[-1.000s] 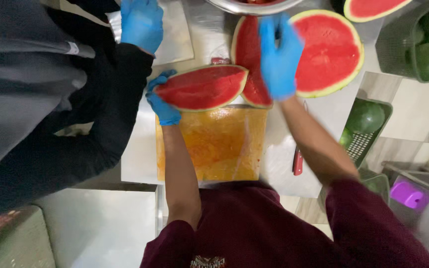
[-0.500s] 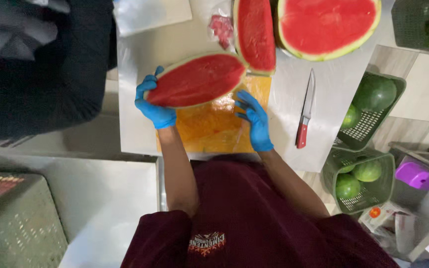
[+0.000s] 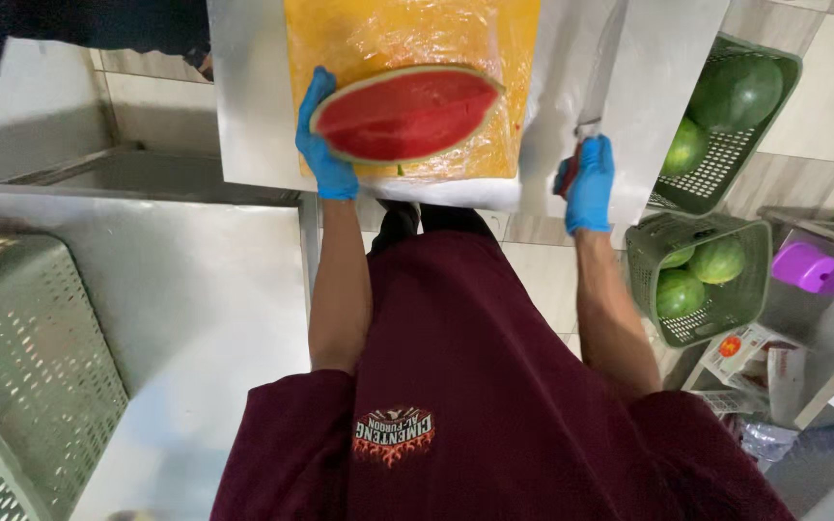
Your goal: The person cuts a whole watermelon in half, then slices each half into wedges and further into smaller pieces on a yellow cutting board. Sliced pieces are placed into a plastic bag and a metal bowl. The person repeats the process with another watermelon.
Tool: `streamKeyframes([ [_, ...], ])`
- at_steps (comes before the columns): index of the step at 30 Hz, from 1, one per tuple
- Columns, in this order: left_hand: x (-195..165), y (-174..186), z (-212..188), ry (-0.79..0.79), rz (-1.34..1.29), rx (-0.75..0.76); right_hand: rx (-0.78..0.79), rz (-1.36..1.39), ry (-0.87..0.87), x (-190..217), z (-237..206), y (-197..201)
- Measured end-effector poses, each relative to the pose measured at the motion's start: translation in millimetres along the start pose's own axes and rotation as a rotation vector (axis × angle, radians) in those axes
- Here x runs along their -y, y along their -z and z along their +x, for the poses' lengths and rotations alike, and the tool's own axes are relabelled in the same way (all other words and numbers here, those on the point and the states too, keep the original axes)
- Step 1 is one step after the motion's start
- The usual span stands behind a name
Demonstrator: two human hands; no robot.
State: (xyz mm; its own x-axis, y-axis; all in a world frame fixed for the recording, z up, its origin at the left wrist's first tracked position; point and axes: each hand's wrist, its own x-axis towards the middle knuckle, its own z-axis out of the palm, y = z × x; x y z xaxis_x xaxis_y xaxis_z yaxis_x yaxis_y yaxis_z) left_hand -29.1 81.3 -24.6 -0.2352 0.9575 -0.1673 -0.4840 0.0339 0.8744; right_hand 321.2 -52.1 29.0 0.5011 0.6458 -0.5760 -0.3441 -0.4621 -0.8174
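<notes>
The left hand, in a blue glove, cups the rind end of a watermelon wedge lying flesh-up on the plastic-wrapped orange cutting board at twelve o'clock. At two o'clock, the right hand is closed round a knife handle on the steel tabletop.

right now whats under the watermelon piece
Under the watermelon piece lies clear plastic wrap over an orange board on the metal table. The left hand steadies it. The board right beneath the melon is covered.
</notes>
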Motion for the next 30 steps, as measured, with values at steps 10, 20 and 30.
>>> streamKeyframes([
  [10,-19,-23,-3,-0.148,-0.125,-0.189,0.085,-0.925,0.604,-19,-100,-136],
  [20,-20,-15,-8,-0.289,-0.143,-0.180,0.098,-1.077,0.460,-23,-88,-143],
  [30,-11,-12,-17,-0.283,-0.090,-0.237,0.179,-1.072,0.534,-27,-78,-138],
])
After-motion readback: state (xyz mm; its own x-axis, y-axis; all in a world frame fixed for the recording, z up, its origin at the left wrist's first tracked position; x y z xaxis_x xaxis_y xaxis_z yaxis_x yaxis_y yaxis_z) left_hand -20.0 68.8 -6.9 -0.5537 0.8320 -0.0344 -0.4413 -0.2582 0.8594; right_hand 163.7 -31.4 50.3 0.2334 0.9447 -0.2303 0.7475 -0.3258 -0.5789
